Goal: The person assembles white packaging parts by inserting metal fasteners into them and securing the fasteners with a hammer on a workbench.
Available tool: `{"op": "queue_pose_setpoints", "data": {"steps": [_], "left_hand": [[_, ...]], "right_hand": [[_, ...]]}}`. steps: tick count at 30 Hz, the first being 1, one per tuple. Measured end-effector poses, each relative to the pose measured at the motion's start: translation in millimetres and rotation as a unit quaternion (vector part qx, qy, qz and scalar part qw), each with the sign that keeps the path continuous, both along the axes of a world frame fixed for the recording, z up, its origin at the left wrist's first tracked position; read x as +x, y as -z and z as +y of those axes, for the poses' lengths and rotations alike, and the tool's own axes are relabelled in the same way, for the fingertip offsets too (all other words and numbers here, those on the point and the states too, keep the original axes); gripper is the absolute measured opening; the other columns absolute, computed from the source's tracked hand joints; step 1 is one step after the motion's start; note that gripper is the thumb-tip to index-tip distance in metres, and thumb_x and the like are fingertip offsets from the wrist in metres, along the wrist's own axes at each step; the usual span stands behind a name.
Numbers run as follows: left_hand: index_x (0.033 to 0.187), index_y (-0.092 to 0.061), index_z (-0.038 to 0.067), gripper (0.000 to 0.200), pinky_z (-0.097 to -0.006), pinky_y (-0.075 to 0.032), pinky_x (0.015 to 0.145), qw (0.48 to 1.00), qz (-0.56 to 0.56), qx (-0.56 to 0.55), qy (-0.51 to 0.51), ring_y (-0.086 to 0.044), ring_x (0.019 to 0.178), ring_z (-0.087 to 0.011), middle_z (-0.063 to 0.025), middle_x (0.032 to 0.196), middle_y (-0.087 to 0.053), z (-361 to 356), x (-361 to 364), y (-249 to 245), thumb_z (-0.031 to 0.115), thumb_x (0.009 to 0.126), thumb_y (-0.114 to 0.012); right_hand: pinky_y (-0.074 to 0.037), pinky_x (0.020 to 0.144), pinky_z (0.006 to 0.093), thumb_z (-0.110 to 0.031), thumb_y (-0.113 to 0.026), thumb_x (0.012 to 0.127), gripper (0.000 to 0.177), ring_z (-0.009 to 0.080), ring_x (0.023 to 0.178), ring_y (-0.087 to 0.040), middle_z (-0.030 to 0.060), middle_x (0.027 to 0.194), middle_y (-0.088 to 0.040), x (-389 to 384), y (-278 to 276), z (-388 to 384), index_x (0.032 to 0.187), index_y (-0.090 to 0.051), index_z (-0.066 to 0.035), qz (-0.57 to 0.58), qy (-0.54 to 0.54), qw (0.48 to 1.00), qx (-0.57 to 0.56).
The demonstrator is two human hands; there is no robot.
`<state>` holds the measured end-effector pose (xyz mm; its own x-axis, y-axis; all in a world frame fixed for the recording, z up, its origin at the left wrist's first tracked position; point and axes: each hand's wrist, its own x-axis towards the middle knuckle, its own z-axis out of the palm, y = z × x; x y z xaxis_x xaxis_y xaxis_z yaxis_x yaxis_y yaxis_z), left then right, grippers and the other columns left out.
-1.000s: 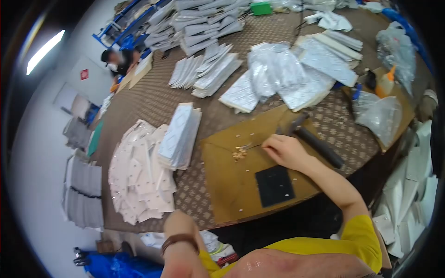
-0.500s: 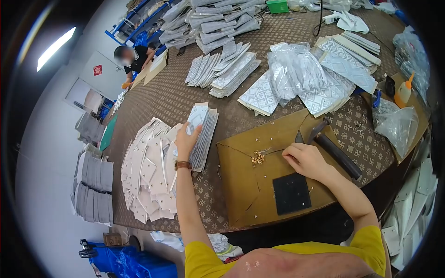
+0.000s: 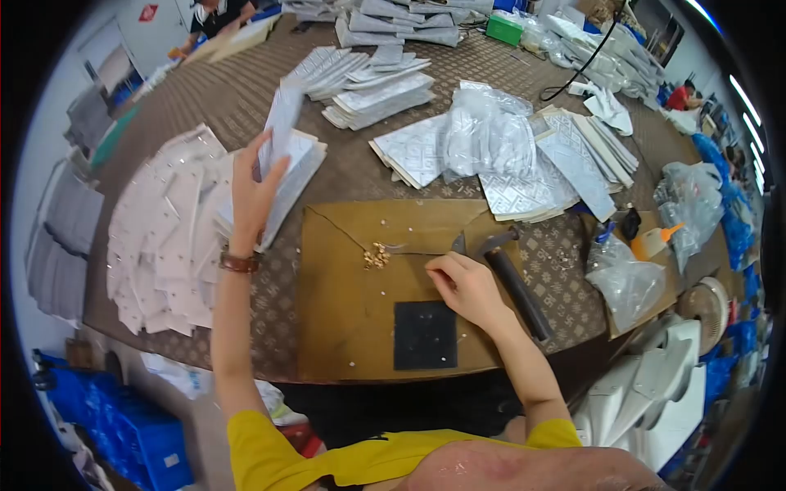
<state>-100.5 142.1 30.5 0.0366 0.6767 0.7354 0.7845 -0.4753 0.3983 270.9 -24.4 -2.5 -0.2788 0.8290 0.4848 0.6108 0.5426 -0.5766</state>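
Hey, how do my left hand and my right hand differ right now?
The left hand is up off the table, gripping a white patterned sheet above the stack; the right hand lies low on the brown board, fingers curled, with no sheet. The left hand's wrist wears a brown strap; the right hand's wrist is bare. The left hand is by the stack, the right hand beside the hammer. Both are ungloved.

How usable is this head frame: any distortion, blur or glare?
Head view: strong fisheye bend, black vignette at the corners; left hand and its raised white piece look slightly soft; right hand and brass bits sharp; lighting even, no harsh glare.
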Motion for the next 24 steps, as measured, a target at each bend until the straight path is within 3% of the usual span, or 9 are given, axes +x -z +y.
{"op": "queue_pose_setpoints", "data": {"steps": [1, 3, 4, 7, 11, 16, 20, 23, 24], "left_hand": [[0.147, -0.059, 0.008, 0.071, -0.0421, -0.054, 0.097, 0.975, -0.168, -0.096, 0.105, -0.065, 0.116, -0.031, -0.0204, 0.135, -0.063, -15, 10, -10, 0.055, 0.094, -0.07], [0.155, -0.05, 0.007, 0.077, -0.0412, -0.055, 0.096, 0.794, -0.455, -0.273, 0.297, -0.066, 0.115, -0.0289, -0.0233, 0.144, -0.06, -35, 28, -21, 0.063, 0.102, -0.054], [0.155, -0.05, 0.007, 0.077, -0.0412, -0.055, 0.096, 0.791, -0.455, -0.283, 0.295, -0.066, 0.115, -0.0289, -0.0233, 0.144, -0.06, -43, 33, -16, 0.063, 0.102, -0.054], [0.163, -0.036, 0.004, 0.085, -0.04, -0.057, 0.092, 0.485, -0.591, -0.326, 0.556, -0.068, 0.112, -0.0286, -0.0289, 0.153, -0.052, -61, 51, 0, 0.068, 0.106, -0.035], [0.166, -0.027, 0.004, 0.088, -0.0401, -0.058, 0.089, 0.497, -0.678, -0.353, 0.41, -0.068, 0.112, -0.0307, -0.0332, 0.153, -0.049, -85, 63, -6, 0.068, 0.106, -0.036], [0.164, -0.033, 0.004, 0.088, -0.0393, -0.056, 0.091, 0.509, -0.634, -0.323, 0.485, -0.066, 0.115, -0.028, -0.0311, 0.153, -0.05, -74, 47, 9, 0.069, 0.105, -0.038], [0.163, -0.038, 0.004, 0.086, -0.0372, -0.053, 0.098, 0.635, -0.56, -0.276, 0.455, -0.064, 0.118, -0.0244, -0.0247, 0.147, -0.055, -77, 32, 6, 0.064, 0.102, -0.051], [0.157, -0.046, 0.002, 0.08, -0.0352, -0.047, 0.106, 0.833, -0.336, -0.265, 0.35, -0.059, 0.124, -0.0232, -0.0163, 0.141, -0.057, -91, 41, -15, 0.047, 0.096, -0.071], [0.157, -0.046, 0.002, 0.08, -0.0352, -0.047, 0.106, 0.829, -0.34, -0.272, 0.351, -0.059, 0.124, -0.0232, -0.0163, 0.141, -0.057, -92, 43, -10, 0.047, 0.096, -0.071]], "right_hand": [[-0.055, 0.061, 0.0358, -0.004, -0.076, 0.092, 0.009, 0.0274, 0.07, -0.069, 0.0104, 0.087, -0.068, 3, 1, -1, 0.099, -0.071, -0.005, -0.01, 0.0, 1.0, -0.008], [-0.054, 0.061, 0.0349, -0.003, -0.075, 0.092, 0.008, 0.0266, 0.069, -0.068, 0.01, 0.086, -0.067, 0, 4, 3, 0.099, -0.072, -0.004, -0.015, 0.01, 1.0, -0.009], [-0.054, 0.061, 0.0344, -0.003, -0.075, 0.092, 0.008, 0.0263, 0.069, -0.068, 0.0098, 0.086, -0.066, -3, 7, 2, 0.099, -0.072, -0.004, -0.016, 0.015, 1.0, -0.01], [-0.054, 0.061, 0.0343, -0.002, -0.075, 0.093, 0.008, 0.026, 0.069, -0.068, 0.0094, 0.087, -0.066, -8, 9, 1, 0.099, -0.072, -0.005, -0.017, 0.035, 0.999, -0.025], [-0.055, 0.062, 0.0352, -0.004, -0.075, 0.093, 0.008, 0.0265, 0.072, -0.069, 0.0088, 0.089, -0.067, -22, 6, 10, 0.1, -0.072, -0.005, -0.021, 0.006, 0.999, -0.039], [-0.057, 0.067, 0.0374, -0.007, -0.076, 0.092, 0.009, 0.0288, 0.081, -0.07, 0.0081, 0.093, -0.067, -50, 4, 31, 0.1, -0.073, -0.005, -0.079, -0.011, 0.997, 0.023], [-0.057, 0.071, 0.039, -0.009, -0.077, 0.09, 0.01, 0.0305, 0.087, -0.07, 0.0082, 0.094, -0.067, -60, 18, 46, 0.099, -0.073, -0.005, -0.107, -0.01, 0.993, 0.04], [-0.057, 0.071, 0.0394, -0.008, -0.077, 0.089, 0.009, 0.0301, 0.087, -0.07, 0.0079, 0.094, -0.067, -62, 16, 48, 0.096, -0.073, -0.006, -0.126, -0.003, 0.992, 0.032], [-0.057, 0.071, 0.0396, -0.007, -0.077, 0.088, 0.009, 0.0299, 0.088, -0.069, 0.0078, 0.094, -0.067, -62, 15, 47, 0.095, -0.073, -0.006, -0.135, 0.001, 0.99, 0.027]]}}
